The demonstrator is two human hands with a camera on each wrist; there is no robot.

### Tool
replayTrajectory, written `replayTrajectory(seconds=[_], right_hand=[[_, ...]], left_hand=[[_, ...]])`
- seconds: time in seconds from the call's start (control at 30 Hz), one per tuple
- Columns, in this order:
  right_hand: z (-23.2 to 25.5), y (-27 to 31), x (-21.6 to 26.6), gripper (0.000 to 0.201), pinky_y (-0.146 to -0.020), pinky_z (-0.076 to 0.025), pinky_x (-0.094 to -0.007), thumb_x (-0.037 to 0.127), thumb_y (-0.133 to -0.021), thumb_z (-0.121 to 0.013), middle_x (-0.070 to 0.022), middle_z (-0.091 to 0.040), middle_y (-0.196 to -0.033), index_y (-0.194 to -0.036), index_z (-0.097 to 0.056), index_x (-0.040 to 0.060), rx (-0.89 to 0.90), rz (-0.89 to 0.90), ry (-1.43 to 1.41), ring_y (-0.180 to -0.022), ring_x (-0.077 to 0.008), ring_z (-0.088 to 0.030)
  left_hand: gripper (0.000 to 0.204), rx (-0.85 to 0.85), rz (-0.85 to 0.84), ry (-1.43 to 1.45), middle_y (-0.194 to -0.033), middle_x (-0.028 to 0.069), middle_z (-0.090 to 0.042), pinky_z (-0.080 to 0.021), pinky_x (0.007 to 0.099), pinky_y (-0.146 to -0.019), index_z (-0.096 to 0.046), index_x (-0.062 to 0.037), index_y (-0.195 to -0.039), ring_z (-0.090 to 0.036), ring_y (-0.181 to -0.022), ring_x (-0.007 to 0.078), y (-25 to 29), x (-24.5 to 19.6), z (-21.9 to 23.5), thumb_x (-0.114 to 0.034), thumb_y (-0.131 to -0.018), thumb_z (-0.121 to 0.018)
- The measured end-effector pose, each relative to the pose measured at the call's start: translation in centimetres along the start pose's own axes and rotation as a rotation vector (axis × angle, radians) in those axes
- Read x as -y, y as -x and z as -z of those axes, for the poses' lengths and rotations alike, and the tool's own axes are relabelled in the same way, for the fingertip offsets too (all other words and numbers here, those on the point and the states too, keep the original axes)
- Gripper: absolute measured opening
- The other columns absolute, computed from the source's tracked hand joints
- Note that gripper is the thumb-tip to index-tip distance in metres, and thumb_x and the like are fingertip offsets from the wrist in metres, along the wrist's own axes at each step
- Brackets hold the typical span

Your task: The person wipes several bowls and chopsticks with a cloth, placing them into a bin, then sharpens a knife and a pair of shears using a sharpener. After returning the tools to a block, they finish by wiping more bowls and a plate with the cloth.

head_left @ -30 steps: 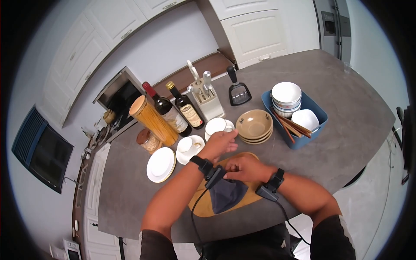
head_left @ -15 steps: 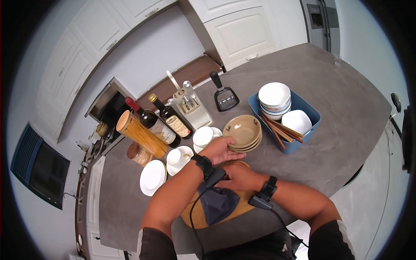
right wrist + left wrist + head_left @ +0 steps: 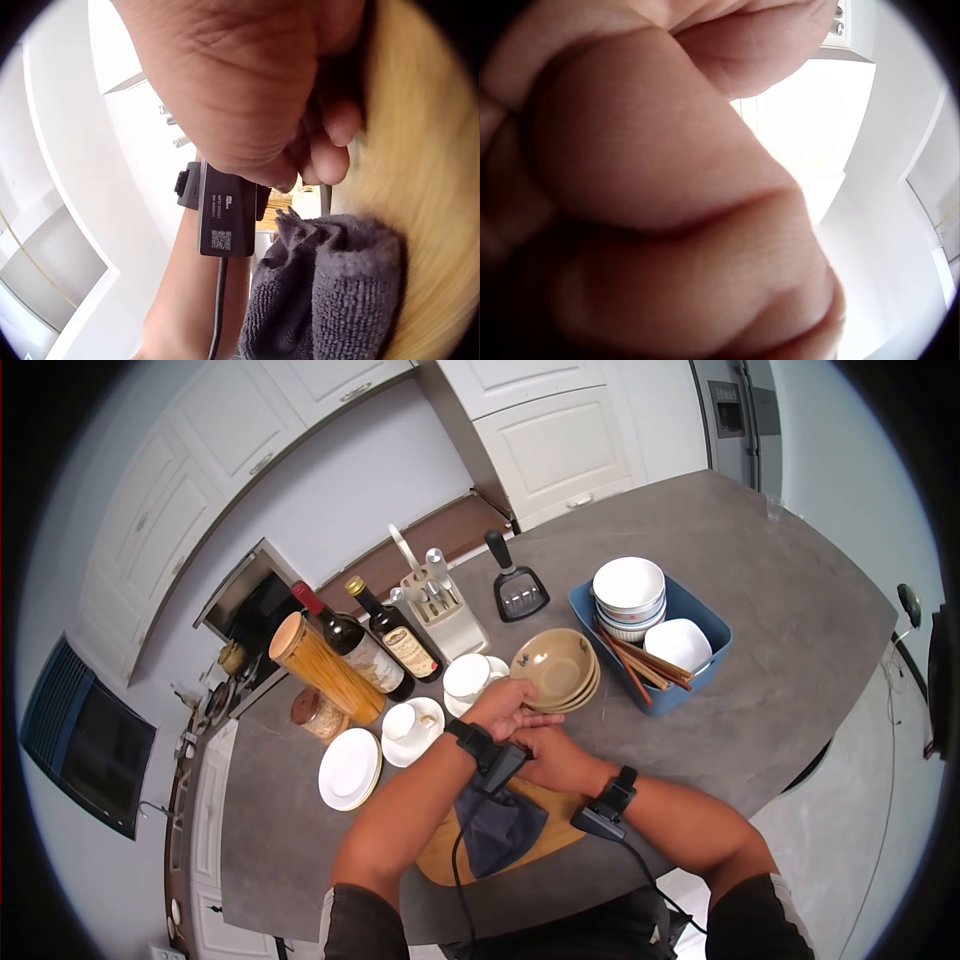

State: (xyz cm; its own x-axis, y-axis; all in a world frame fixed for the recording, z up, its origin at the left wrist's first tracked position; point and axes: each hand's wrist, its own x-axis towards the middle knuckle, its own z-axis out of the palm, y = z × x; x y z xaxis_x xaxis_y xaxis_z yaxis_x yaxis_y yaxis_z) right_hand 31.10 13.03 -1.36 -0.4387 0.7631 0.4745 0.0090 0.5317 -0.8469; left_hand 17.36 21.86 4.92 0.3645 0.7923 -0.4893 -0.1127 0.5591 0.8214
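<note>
In the head view the left hand [image 3: 503,710] is beside the near edge of a stack of tan bowls [image 3: 553,668], its fingers extended and its thumb overlapping the rim. Whether it touches the bowls is unclear. Just below it, the right hand [image 3: 562,761] has bent fingers, partly hidden by the left. A dark grey cloth [image 3: 500,830] lies crumpled on a wooden board [image 3: 560,830] below both hands. The right wrist view shows the curled fingertips of the right hand [image 3: 240,90] above the cloth [image 3: 352,285]; what they may pinch is unclear. Skin fills most of the left wrist view.
White plates [image 3: 350,768], cups on saucers [image 3: 405,726], a pasta jar [image 3: 325,670], two bottles and a knife block [image 3: 450,622] stand to the left. A black-handled utensil [image 3: 520,592] lies behind. A blue bin [image 3: 712,625] at the right holds bowls and chopsticks.
The head view has shifted, so the tabletop things appear further left. The left hand has come to the bowls' near edge, and the right hand has moved up close under it.
</note>
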Motion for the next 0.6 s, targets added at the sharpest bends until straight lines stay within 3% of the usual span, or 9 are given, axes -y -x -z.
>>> replayTrajectory(seconds=[0.17, 0.27, 0.33, 0.53, 0.6], right_hand=[[0.7, -0.1, 0.5, 0.012, -0.069, -0.052, -0.0355, 0.007, -0.091, -0.080, -0.0118, -0.070, -0.079, -0.094, -0.071, -0.0003, 0.099, -0.009, 0.174, -0.071, -0.0197, -0.067], [0.5, 0.2, 1.5, 0.008, -0.067, -0.051, -0.0329, 0.007, -0.094, -0.078, -0.0074, -0.069, -0.077, -0.095, -0.072, 0.0010, 0.140, -0.059, -0.058, -0.070, -0.0129, -0.062], [0.1, 0.4, 1.8, 0.009, -0.064, -0.050, -0.0311, 0.008, -0.098, -0.077, -0.0036, -0.068, -0.076, -0.095, -0.073, 0.0011, 0.096, -0.204, -0.146, -0.069, -0.0088, -0.061], [0.0, 0.3, 1.4, 0.014, -0.061, -0.051, -0.0279, 0.013, -0.102, -0.076, -0.0001, -0.070, -0.076, -0.101, -0.074, -0.0001, 0.151, -0.307, -0.168, -0.067, -0.0075, -0.064], [-0.2, 0.5, 1.3, 0.013, -0.061, -0.051, -0.0273, 0.013, -0.103, -0.076, 0.0001, -0.070, -0.076, -0.100, -0.074, 0.0000, 0.144, -0.314, -0.156, -0.067, -0.0074, -0.065]], left_hand=[[0.051, 0.023, -0.027, -0.010, -0.140, 0.0316, -0.063, -0.063, 0.0538, -0.106, -0.044, 0.0130, -0.149, -0.070, -0.123, 0.0475, 1.1, 0.4, 0.5, -0.002, -0.100, -0.049], [0.052, 0.034, -0.113, 0.037, -0.141, 0.0316, -0.063, -0.063, 0.0532, -0.106, -0.042, 0.0118, -0.151, -0.071, -0.122, 0.0474, 2.9, 0.0, 0.5, -0.002, -0.101, -0.049], [0.053, 0.037, -0.138, 0.049, -0.141, 0.0318, -0.063, -0.063, 0.0532, -0.106, -0.042, 0.0112, -0.151, -0.070, -0.123, 0.0474, 5.1, -0.8, 0.6, -0.002, -0.101, -0.049], [0.052, 0.049, -0.244, 0.102, -0.144, 0.0278, -0.063, -0.062, 0.0541, -0.108, -0.043, 0.0090, -0.152, -0.069, -0.126, 0.0460, 13.1, -2.4, 3.8, -0.002, -0.102, -0.052], [0.052, -0.026, -0.253, 0.118, -0.145, 0.0275, -0.062, -0.062, 0.0552, -0.109, -0.043, 0.0085, -0.152, -0.068, -0.127, 0.0459, 16.9, -2.5, 5.8, -0.002, -0.102, -0.053]])
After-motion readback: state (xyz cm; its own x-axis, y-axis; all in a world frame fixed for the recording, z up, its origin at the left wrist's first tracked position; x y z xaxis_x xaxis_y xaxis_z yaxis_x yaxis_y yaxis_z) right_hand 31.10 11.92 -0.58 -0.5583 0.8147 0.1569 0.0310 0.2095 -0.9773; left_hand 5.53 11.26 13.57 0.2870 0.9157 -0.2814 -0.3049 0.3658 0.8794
